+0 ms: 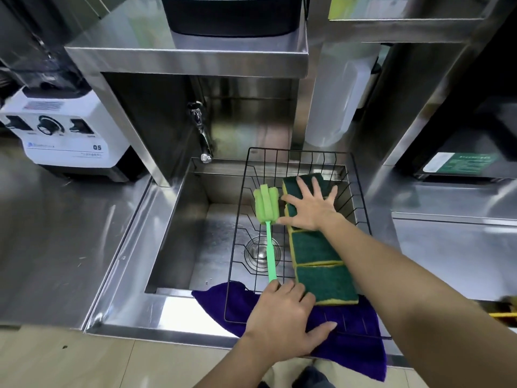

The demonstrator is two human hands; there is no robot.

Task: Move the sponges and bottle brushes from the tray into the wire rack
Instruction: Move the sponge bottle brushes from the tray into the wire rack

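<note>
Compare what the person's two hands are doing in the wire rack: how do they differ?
The left hand is closed on the green bottle brush handle; the right hand lies open, fingers spread, flat on the sponges. The left is at the wire rack's near end, the right farther in. Both are bare.

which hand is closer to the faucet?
Right. The right hand lies flat on the sponges in the rack, below and right of the faucet. The left hand grips the brush handle at the sink's near edge.
</note>
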